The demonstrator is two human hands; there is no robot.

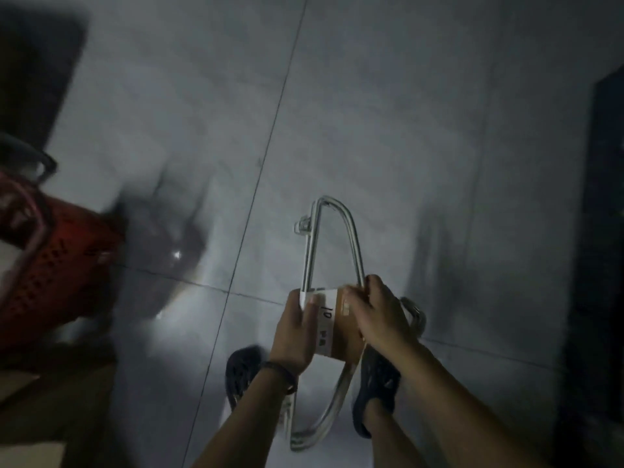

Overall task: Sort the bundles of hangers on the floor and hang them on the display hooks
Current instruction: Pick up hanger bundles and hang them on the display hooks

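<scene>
I hold one bundle of pale plastic hangers (337,231) in the air over the tiled floor, seen end-on with its hook ends (413,312) sticking out to the right. A brown and white paper band (332,329) marked "10" wraps its middle. My left hand (293,332) grips the band's left side, thumb laid on the white part. My right hand (378,312) grips the band and hangers from the right. No display hooks are in view.
A red perforated plastic basket (50,265) stands on the floor at the left. Dark furniture edges lie at the upper left (33,79) and right (601,231). My feet in dark clogs (378,383) stand below the bundle. The picture is dim and blurred.
</scene>
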